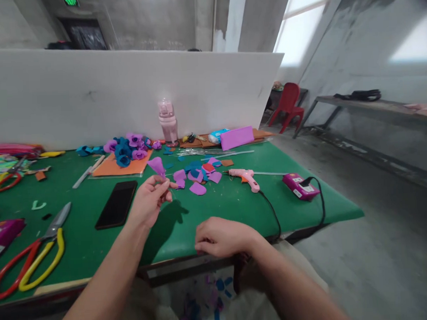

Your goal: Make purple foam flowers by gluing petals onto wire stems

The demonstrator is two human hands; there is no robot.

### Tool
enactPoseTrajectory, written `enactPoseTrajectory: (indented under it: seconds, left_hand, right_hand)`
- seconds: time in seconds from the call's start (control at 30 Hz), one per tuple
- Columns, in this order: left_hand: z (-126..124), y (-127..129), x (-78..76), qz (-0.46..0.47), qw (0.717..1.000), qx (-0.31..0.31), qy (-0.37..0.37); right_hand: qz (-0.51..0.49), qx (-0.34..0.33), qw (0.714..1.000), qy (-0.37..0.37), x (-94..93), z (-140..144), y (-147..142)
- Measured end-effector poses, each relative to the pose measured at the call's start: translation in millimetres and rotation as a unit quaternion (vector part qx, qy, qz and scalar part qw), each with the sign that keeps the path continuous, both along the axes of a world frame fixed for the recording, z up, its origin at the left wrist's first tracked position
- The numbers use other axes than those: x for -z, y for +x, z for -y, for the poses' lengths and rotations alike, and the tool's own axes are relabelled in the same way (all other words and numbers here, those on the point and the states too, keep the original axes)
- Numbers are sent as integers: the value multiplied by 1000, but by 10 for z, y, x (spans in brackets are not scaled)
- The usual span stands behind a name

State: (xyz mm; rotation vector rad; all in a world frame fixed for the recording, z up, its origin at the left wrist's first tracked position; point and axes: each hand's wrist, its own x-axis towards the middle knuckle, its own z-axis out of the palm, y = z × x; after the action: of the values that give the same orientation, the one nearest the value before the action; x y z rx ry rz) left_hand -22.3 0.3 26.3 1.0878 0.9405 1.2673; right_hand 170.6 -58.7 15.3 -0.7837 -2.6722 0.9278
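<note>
Your left hand (149, 200) pinches a purple bud (157, 166) by its lower end, above the counter (216, 212). The bud stands nearly upright, tipped slightly left, its wide end up and away from you. Your right hand (222, 236) rests loosely curled at the counter's near edge, holding nothing you can make out. The loose petals (197, 177) lie beyond both hands, just right of the bud; the left hand is nearer them. The glue gun (247, 177) lies farther right, nozzle pointing left, nearer your right hand.
</note>
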Motion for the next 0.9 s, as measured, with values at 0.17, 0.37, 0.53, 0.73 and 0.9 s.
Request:
enactPoseTrajectory:
  seconds: [0.17, 0.37, 0.53, 0.73, 0.9]
  left_hand:
    - [16, 80, -5, 9, 1000, 12, 6]
    - [74, 208, 42, 16, 999, 31, -17]
    - [145, 422, 153, 66, 996, 56, -37]
    - [140, 518, 282, 124, 991, 48, -34]
    - [158, 514, 264, 128, 989, 73, -29]
  right_hand:
    - [-146, 96, 970, -167, -39, -126, 123]
    - [-460, 349, 799, -168, 79, -389, -17]
    - [-547, 350, 737, -187, 105, -424, -274]
    - [-590, 332, 686, -268, 175, -410, -488]
    - [-599, 316, 674, -296, 189, -417, -490]
